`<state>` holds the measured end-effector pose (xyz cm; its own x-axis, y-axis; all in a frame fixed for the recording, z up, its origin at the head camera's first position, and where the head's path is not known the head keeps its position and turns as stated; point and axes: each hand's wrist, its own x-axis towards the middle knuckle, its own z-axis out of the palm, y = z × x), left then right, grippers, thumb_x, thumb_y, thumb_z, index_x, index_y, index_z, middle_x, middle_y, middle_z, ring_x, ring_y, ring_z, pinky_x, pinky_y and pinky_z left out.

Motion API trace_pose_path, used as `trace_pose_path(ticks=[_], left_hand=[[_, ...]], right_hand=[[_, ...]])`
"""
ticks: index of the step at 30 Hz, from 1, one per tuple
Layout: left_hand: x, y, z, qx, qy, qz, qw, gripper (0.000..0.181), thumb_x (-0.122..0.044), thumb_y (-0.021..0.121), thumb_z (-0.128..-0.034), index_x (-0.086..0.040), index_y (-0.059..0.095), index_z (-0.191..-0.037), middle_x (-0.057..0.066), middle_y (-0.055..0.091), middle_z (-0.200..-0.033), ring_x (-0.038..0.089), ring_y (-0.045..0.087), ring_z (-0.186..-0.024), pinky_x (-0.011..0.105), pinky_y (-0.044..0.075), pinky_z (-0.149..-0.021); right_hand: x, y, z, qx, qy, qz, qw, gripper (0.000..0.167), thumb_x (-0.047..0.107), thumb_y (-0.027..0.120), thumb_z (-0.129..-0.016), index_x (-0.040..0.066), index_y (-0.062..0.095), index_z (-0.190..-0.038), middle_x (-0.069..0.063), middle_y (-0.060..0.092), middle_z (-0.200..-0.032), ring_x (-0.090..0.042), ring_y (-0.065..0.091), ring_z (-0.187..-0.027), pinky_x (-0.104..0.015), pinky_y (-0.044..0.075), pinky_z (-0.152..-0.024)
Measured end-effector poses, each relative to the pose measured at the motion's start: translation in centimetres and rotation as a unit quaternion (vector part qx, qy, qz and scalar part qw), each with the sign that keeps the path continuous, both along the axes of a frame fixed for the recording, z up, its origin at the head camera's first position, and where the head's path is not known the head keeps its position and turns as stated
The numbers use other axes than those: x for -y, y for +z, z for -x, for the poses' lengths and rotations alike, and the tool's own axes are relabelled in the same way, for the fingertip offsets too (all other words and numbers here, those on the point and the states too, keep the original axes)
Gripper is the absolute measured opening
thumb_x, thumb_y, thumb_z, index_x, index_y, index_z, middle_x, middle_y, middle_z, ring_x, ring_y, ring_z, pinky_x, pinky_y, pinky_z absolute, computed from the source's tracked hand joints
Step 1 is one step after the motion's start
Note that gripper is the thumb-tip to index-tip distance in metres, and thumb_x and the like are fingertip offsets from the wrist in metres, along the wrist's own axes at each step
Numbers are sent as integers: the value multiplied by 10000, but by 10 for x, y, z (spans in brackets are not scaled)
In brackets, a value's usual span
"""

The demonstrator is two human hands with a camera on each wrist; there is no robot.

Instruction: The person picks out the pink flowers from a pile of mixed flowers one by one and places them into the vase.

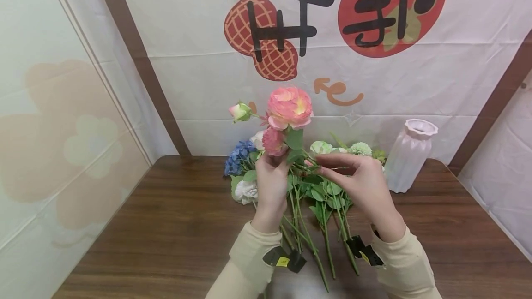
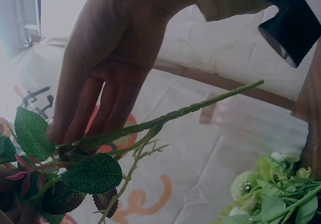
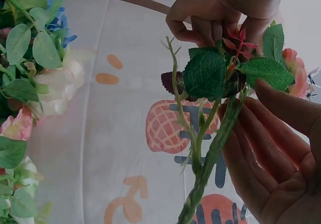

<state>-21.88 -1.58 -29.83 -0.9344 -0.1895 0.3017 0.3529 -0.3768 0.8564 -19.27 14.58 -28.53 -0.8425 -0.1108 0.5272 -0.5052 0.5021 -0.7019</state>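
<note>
An artificial pink flower stem, with a large pink bloom [image 1: 289, 107], a smaller bloom [image 1: 274, 141] and a pale bud [image 1: 240, 112], is held up above the table. My left hand [image 1: 272, 188] grips it just under the blooms; in the right wrist view that left hand [image 3: 228, 10] is at the top, by the leaves. Thumb and fingers of my right hand [image 1: 365, 183] pinch the stem below the leaves. The bare green stem [image 2: 200, 106] runs past the right hand [image 2: 113, 58] in the left wrist view. A dark green leaf [image 3: 204, 76] hides part of the grip.
Several artificial flowers lie on the wooden table [image 1: 166, 230] beneath my hands, among them a blue cluster [image 1: 238, 158], a white bloom [image 1: 246, 191] and a green pompom bloom [image 1: 360, 149]. Their stems point towards me. A white ribbed vase [image 1: 409, 160] stands at the back right, before a printed cloth [image 1: 195, 82].
</note>
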Motion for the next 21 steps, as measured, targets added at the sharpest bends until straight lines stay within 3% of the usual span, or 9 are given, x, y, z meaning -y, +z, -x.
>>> trace_pose_path(ticks=[9, 17, 21], left_hand=[[-8, -4, 2, 100, 30, 183, 9998, 266, -6, 613, -882, 24, 611, -1147, 142, 675, -1060, 124, 628, -941, 257, 504, -816], [-12, -8, 0, 133, -78, -6, 9999, 266, -2, 593, -897, 15, 604, -1162, 143, 655, -1087, 152, 624, -988, 285, 512, -861], [-12, -8, 0, 75, -63, 55, 9999, 258, -16, 597, -899, 10, 608, -1155, 144, 657, -1091, 164, 627, -1007, 297, 512, -877]], right_hand=[[-1, -4, 6, -466, -354, -580, 9966, 238, 167, 811, -734, 195, 767, -967, 31, 747, -893, -103, 710, -765, -282, 571, -664], [3, -6, 7, -784, -563, -739, 9926, 191, 119, 818, -715, 155, 776, -898, 7, 746, -863, -109, 706, -741, -291, 571, -646], [5, -8, 8, -1192, -678, -811, 9872, 178, 109, 822, -704, 144, 780, -873, -3, 746, -846, -120, 708, -738, -282, 573, -636]])
